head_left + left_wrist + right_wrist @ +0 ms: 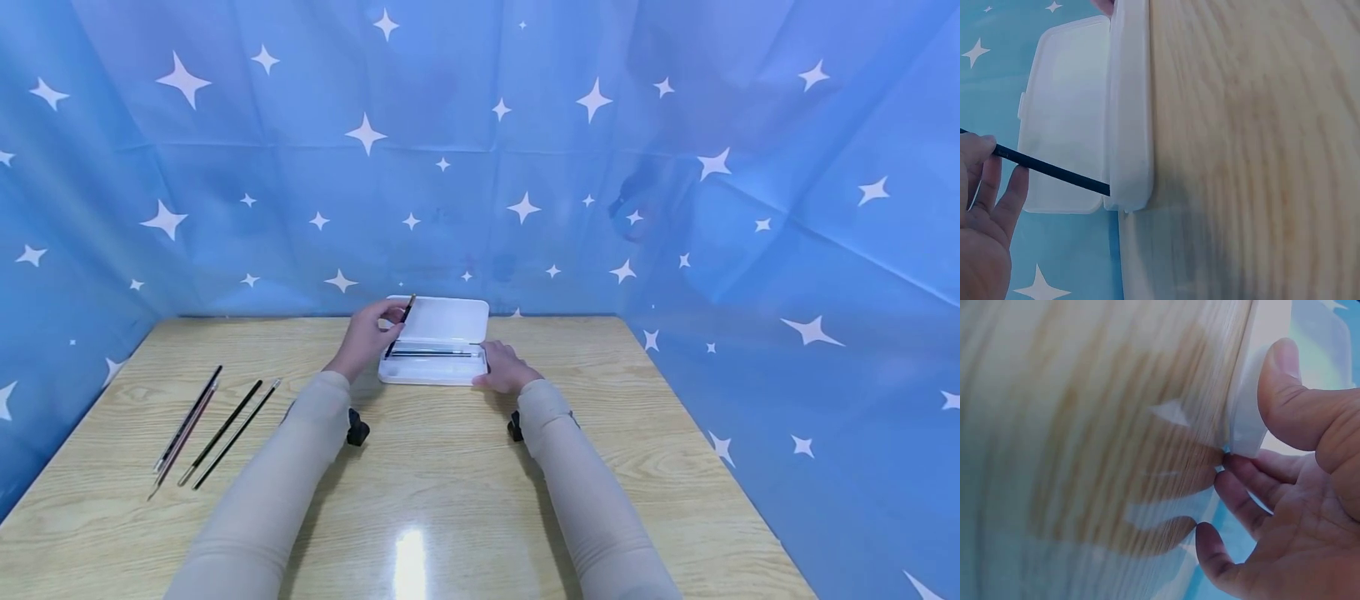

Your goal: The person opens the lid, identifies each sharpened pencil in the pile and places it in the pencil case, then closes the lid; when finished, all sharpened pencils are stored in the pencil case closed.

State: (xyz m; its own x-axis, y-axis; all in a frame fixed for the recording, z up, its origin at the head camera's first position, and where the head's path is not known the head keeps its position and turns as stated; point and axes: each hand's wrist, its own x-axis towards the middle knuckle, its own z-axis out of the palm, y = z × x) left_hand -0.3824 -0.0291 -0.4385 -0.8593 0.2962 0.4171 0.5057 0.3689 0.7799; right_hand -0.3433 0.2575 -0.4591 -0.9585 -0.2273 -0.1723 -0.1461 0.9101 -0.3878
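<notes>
While its upper part is pinched between the thumb and fingers of the left hand, the dark pencil slants down and away from the fingertips, its lower end at the left end of an open white case. Its shaft crosses the left side of the raised lid, which leans back toward the blue starred curtain. Across from it, the right hand grips the right end of the case, thumb against the near wall and fingers around the end, near the table. Inside the tray, between the two hands, at least one slim pencil lies lengthwise; whether a second lies against it is too small to tell. Well to the left of the left hand, four pencils rest on the table, roughly side by side.

In the left wrist view the case's near wall hides the dark pencil's lower tip, the frame edge cuts off its upper end, and only a sliver of the right hand shows at the top. The right wrist view is hazy, with reflections on the tabletop, and takes in just a corner of the case; its contents do not show there.
</notes>
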